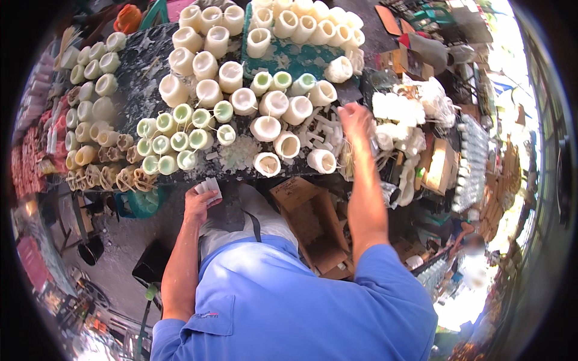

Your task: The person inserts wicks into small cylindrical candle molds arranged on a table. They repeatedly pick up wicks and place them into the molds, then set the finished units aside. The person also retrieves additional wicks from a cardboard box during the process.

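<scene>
My left hand (200, 200) hangs just below the near edge of the dark work table (138, 78), holding a small white block of wax (211, 188). My right hand (355, 120) reaches out over the table's right end, fingers pinched together near a heap of white wax sticks and wicks (325, 129); what it grips is too blurred to tell. Several hollow cream-white candle shells (274, 103) stand between the hands. A group of pale green-topped candles (180, 135) sits to the left of them.
Small yellow and beige candles (90, 108) fill the table's left end. A teal tray (289, 54) at the back carries more white candles. White wax pieces (397, 114) pile up at right. An open cardboard box (313, 225) lies on the floor by my legs.
</scene>
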Action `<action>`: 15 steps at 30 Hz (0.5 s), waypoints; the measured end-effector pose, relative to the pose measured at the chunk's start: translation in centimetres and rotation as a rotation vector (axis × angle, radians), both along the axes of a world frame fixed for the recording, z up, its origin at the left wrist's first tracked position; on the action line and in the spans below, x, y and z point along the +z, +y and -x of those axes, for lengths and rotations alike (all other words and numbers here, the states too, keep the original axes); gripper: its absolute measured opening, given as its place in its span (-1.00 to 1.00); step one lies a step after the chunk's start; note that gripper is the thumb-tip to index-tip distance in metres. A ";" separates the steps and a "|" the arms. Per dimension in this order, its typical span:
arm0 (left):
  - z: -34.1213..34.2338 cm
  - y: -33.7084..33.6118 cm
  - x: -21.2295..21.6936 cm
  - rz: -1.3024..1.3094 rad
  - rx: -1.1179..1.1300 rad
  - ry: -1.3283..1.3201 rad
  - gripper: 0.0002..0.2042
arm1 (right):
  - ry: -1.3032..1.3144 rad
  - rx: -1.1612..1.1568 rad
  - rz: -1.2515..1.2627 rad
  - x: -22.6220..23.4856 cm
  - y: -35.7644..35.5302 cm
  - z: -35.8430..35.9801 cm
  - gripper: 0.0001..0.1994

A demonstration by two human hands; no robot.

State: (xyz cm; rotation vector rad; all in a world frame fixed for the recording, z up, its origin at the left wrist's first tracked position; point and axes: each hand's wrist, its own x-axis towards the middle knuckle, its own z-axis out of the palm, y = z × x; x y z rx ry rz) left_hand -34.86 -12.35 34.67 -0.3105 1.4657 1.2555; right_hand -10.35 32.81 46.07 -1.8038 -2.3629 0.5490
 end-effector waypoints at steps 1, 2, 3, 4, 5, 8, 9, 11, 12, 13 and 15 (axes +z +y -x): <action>-0.1 0.2 -0.4 -0.020 0.017 -0.017 -0.63 | -0.281 0.177 -0.212 -1.3 2.9 -1.0 -0.48; 0.0 0.3 -0.8 -0.011 0.031 -0.028 -0.62 | -0.512 0.375 -0.126 -2.6 5.9 -1.5 -0.39; 0.2 0.3 -1.1 0.006 0.054 -0.039 -0.62 | -0.551 0.490 -0.214 -4.1 7.5 -1.9 -0.37; 0.3 0.2 -1.5 0.017 0.100 -0.077 -0.60 | -0.601 0.522 -0.127 -5.3 9.1 -1.7 -0.39; 0.5 0.1 -1.9 0.034 0.148 -0.114 -0.58 | -0.619 0.529 -0.132 -6.3 10.0 -1.6 -0.46; 1.2 -0.4 -2.3 -0.001 0.219 -0.209 -0.56 | -0.537 0.569 -0.172 -7.7 10.5 -2.5 -0.57; 1.2 -0.4 -2.3 -0.008 0.233 -0.231 -0.57 | -0.524 0.576 -0.203 -8.0 10.5 -2.8 -0.58; 1.6 -0.3 -2.5 -0.026 0.237 -0.265 -0.58 | -0.492 0.555 -0.257 -8.2 10.4 -3.6 -0.57; 1.7 -0.4 -2.6 -0.029 0.231 -0.272 -0.59 | -0.482 0.539 -0.283 -8.0 10.5 -3.9 -0.58; 1.8 -0.4 -2.6 -0.034 0.219 -0.279 -0.59 | -0.481 0.519 -0.292 -7.5 10.5 -4.3 -0.59; 1.8 -0.4 -2.9 -0.018 0.212 -0.294 -0.60 | -0.467 0.405 -0.273 -5.7 9.7 -5.0 -0.63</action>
